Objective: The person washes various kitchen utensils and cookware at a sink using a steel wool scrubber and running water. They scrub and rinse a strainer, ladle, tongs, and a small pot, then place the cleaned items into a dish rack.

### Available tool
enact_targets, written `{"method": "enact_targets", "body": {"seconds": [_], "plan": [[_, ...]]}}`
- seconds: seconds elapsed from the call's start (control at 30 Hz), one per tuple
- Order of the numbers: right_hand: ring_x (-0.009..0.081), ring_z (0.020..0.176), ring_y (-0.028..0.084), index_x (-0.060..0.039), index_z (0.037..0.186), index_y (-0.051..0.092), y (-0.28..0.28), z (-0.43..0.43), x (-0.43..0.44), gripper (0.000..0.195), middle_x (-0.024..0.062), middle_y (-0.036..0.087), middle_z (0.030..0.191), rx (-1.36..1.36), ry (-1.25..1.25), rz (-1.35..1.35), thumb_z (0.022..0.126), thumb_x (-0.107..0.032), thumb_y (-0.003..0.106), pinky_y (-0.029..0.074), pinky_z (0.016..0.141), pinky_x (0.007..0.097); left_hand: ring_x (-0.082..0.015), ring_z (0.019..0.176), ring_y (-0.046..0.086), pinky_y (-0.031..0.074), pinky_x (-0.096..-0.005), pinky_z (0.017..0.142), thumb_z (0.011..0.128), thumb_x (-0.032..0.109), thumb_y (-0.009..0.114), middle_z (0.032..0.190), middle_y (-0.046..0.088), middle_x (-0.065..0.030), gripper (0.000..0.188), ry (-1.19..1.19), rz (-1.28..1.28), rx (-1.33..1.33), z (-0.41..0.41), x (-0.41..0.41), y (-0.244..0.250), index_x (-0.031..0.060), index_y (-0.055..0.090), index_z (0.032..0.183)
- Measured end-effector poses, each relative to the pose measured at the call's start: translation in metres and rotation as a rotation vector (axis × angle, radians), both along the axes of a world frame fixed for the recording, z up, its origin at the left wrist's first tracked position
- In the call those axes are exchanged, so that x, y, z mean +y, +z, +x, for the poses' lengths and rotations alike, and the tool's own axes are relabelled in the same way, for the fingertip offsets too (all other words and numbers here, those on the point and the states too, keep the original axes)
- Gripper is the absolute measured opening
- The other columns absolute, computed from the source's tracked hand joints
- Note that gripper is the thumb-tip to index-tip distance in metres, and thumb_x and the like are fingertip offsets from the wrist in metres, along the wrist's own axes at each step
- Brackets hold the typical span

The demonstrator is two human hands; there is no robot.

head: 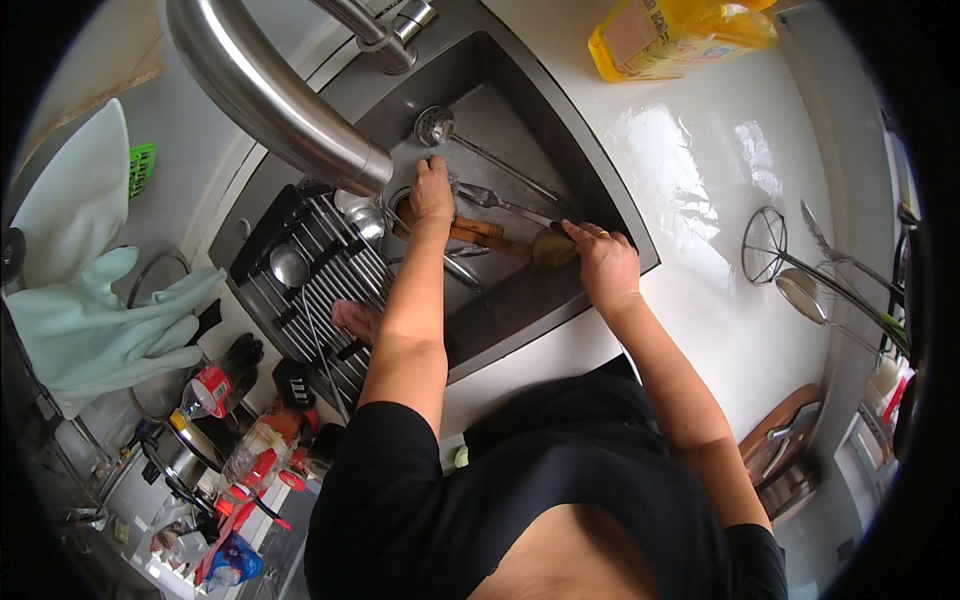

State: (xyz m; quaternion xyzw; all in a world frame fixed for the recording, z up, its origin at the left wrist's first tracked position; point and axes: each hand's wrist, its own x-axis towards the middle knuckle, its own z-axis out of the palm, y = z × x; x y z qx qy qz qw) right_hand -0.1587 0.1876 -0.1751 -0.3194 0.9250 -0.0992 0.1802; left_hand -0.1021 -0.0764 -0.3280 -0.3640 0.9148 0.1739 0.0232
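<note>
My right hand (609,262) is closed around the dark handle end of a long metal utensil with a fork-like head (517,210), over the sink's near right side. At that head, my left hand (433,191) is closed on a silvery wire scrubber (453,182), mostly hidden by the fingers. Below them in the steel sink (517,315) lie a wooden spoon (553,250), another wooden utensil (480,227) and some metal pieces, partly covered by my left forearm. Farther back, a perforated skimmer (435,126) rests on the sink floor, its handle slanting right.
The curved steel faucet (277,97) hangs over the sink's left part. A roll-up rack (300,315) there holds a ladle (289,266) and a pink cloth (355,319). Pale green gloves (112,322) hang left. A yellow bottle (682,37) stands back right; utensils (765,246) hang at right.
</note>
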Motion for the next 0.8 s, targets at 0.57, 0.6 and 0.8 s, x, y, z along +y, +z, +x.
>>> {"method": "enact_targets", "body": {"seconds": [0.57, 0.6, 0.8], "plan": [[0.0248, 0.074, 0.059, -0.0218, 0.111, 0.064, -0.001, -0.002, -0.001, 0.046, -0.001, 0.065, 0.103, 0.005, -0.01, -0.01, 0.073, 0.001, 0.052, 0.052, 0.068, 0.0329, -0.0375, 0.091, 0.056, 0.046, -0.0445, 0.076, 0.063, 0.001, 0.075, 0.095, 0.055, -0.0154, 0.033, -0.102, 0.313, 0.116, -0.012, 0.042, 0.022, 0.0076, 0.052, 0.086], [0.0248, 0.074, 0.059, -0.0217, 0.111, 0.064, 0.0, -0.001, 0.0, 0.046, -0.001, 0.065, 0.103, -0.009, -0.002, 0.002, 0.073, 0.001, 0.052, 0.052, 0.068, 0.0329, -0.0374, 0.092, 0.056, 0.046, -0.0443, 0.077, 0.063, 0.001, 0.076, 0.095, 0.055, -0.0156, 0.033, -0.047, 0.3, 0.094, -0.004, 0.043, 0.018, 0.0078, 0.053, 0.086], [0.0257, 0.078, 0.06, -0.021, 0.11, 0.065, -0.004, 0.0, 0.0, 0.047, 0.0006, 0.065, 0.105, -0.014, 0.0, -0.028, 0.071, 0.002, 0.053, 0.052, 0.07, 0.0346, -0.0365, 0.088, 0.058, 0.046, -0.0407, 0.078, 0.069, 0.006, 0.071, 0.091, 0.063, -0.0141, 0.028, -0.028, 0.402, 0.394, 0.007, 0.057, 0.009, 0.0075, 0.058, 0.093]]}}
